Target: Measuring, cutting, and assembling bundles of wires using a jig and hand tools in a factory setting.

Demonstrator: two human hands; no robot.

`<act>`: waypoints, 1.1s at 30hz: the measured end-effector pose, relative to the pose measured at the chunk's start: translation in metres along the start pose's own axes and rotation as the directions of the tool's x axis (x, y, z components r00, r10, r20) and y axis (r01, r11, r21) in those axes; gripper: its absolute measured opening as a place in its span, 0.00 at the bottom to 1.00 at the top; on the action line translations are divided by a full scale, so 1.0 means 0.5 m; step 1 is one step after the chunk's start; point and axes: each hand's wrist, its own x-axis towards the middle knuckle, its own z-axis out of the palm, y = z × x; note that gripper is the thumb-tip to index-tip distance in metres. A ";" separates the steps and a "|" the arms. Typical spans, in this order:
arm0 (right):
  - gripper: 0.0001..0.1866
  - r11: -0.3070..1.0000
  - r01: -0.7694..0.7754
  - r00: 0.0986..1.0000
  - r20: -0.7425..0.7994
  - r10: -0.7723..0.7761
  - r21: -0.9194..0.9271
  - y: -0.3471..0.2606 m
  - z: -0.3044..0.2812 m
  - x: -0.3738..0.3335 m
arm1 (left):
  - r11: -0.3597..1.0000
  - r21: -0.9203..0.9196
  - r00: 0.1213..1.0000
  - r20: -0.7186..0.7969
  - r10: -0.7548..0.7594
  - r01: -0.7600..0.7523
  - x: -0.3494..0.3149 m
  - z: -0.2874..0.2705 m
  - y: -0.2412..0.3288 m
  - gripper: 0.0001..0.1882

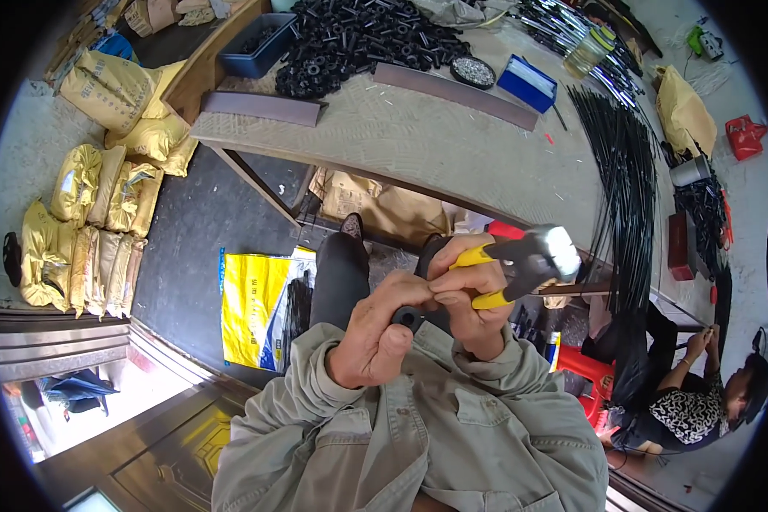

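Close in front of my chest, my left hand (374,328) is curled around a black tubular piece (407,319), whose round end with a hole shows beside the thumb. Touching it at the fingertips, my right hand (476,316) grips yellow-and-black-handled pliers (520,264). Their bright metal head points right, away from the black piece, and is smeared by motion. Whatever the meeting fingertips pinch between the hands is too small to make out. Both hands are above my lap, short of the workbench (452,145).
On the bench are a heap of black tubular pieces (358,43), a blue bin (256,44), a dish of small silvery bits (473,72), a blue box (527,83) and long black strands (619,188). Yellow sacks (102,230) stand left. A co-worker (691,410) sits at right.
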 end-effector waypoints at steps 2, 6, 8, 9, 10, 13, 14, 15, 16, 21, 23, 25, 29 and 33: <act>0.05 0.995 0.040 0.999 -0.025 -0.037 0.095 -0.002 0.006 -0.008 | 1.000 -0.006 0.998 0.055 -0.004 0.004 0.002 -0.006 0.013 0.27; 0.07 0.976 0.068 0.997 -0.038 -0.062 0.205 -0.009 0.006 -0.018 | 1.000 -0.011 0.998 0.069 -0.011 0.012 -0.004 0.003 0.025 0.27; 0.08 0.985 0.104 0.994 0.020 -0.107 0.136 -0.012 0.002 -0.018 | 1.000 -0.006 0.998 0.062 -0.016 0.017 -0.008 0.004 0.028 0.28; 0.09 0.987 0.124 0.990 0.049 -0.129 0.102 -0.014 0.001 -0.018 | 1.000 0.007 0.998 0.055 -0.010 0.010 -0.009 0.004 0.030 0.27; 0.09 0.987 0.122 0.990 0.051 -0.128 0.107 -0.019 0.000 -0.017 | 1.000 0.020 0.999 0.048 -0.004 0.003 -0.011 0.005 0.031 0.27; 0.11 0.982 0.179 0.972 0.168 -0.167 -0.061 -0.036 -0.002 -0.003 | 0.999 0.044 1.000 0.016 0.026 -0.026 -0.012 0.009 0.028 0.27; 0.11 0.982 0.180 0.971 0.168 -0.168 -0.057 -0.040 -0.003 0.000 | 0.998 0.050 0.999 -0.005 0.049 -0.049 -0.014 0.011 0.024 0.26; 0.12 0.978 0.185 0.968 0.189 -0.164 -0.098 -0.045 -0.004 0.003 | 0.996 0.057 0.997 -0.025 0.072 -0.071 -0.015 0.010 0.021 0.26; 0.12 0.971 0.191 0.965 0.209 -0.159 -0.142 -0.049 -0.006 0.006 | 0.996 0.058 0.997 -0.026 0.072 -0.071 -0.015 0.010 0.019 0.26; 0.12 1.000 0.013 0.998 0.063 -0.014 0.028 -0.041 0.020 -0.012 | 0.994 0.074 0.995 -0.034 0.089 -0.086 -0.021 0.006 0.008 0.25; 0.12 0.998 0.052 0.995 0.081 -0.054 0.020 -0.028 0.021 -0.013 | 0.990 0.102 0.994 -0.044 0.099 -0.094 -0.025 0.005 0.005 0.25; 0.10 0.991 0.133 0.984 0.119 -0.133 0.006 -0.018 0.023 -0.013 | 0.990 0.103 0.993 -0.058 0.102 -0.095 -0.027 0.004 0.003 0.25; 0.08 0.994 0.095 0.994 0.048 -0.098 0.056 -0.013 0.040 -0.018 | 0.989 0.112 0.989 -0.100 0.112 -0.100 -0.029 0.004 0.002 0.25; 0.06 0.995 0.055 0.998 0.029 -0.057 0.086 -0.010 0.050 -0.023 | 0.985 0.134 0.982 -0.140 0.127 -0.108 -0.030 0.004 -0.001 0.25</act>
